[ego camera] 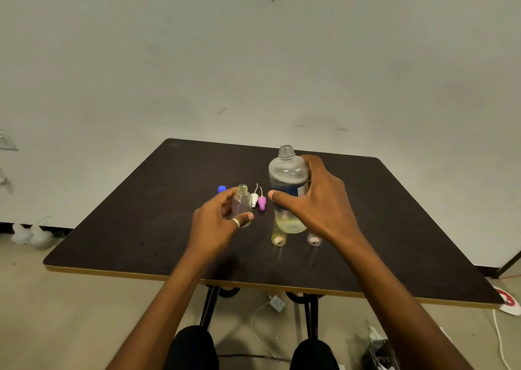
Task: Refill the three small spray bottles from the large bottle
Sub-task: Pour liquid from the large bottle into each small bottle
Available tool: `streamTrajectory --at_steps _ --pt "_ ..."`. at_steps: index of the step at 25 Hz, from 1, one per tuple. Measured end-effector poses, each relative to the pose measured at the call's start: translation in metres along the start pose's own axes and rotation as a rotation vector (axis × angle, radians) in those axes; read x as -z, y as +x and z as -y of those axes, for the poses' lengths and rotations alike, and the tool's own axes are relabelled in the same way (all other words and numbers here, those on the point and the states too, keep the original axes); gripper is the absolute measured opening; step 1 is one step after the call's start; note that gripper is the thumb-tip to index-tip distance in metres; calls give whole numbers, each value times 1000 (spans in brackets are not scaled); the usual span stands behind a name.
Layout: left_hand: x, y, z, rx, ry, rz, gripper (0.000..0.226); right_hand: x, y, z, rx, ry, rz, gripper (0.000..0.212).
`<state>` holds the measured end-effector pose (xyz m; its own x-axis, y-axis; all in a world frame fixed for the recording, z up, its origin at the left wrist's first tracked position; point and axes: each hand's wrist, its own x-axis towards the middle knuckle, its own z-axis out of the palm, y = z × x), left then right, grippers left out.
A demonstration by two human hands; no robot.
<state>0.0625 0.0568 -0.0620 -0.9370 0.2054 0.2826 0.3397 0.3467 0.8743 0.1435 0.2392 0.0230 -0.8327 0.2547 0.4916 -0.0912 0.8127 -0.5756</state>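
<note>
Clasps the large bottle [287, 183] in the right grip [318, 200], thumb across the front and fingers curled round the far side below the shoulder. Holds it upright and uncapped, with pale yellowish liquid low inside; cannot tell whether its base touches the table [141, 228]. Grips a small clear spray bottle [242, 204] in the left grip [218, 220], fingers curled round it, neck open and upright, just left of the large bottle. Nearer the table's front edge, below the right grip: a yellowish small bottle [279, 238] and a clear small bottle [314, 239], both standing. Between the two held bottles, lying side by side: a white spray top [254, 199] and a purple spray top [262, 202]. Just beyond the left fingers: a blue cap [222, 189].
</note>
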Motion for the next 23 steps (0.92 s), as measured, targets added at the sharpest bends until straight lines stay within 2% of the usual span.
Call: streamTrajectory --at_steps 3,7,23 --pt "12 -12 -27 -69 -6 32 70 15 -6 -2 32 -67 -30 73" --pt "13 -39 -47 -74 -17 99 71 30 -25 -6 49 -133 -24 74" --pt "-12 -76 -61 -103 -37 204 76 39 -86 -31 64 -229 26 80"
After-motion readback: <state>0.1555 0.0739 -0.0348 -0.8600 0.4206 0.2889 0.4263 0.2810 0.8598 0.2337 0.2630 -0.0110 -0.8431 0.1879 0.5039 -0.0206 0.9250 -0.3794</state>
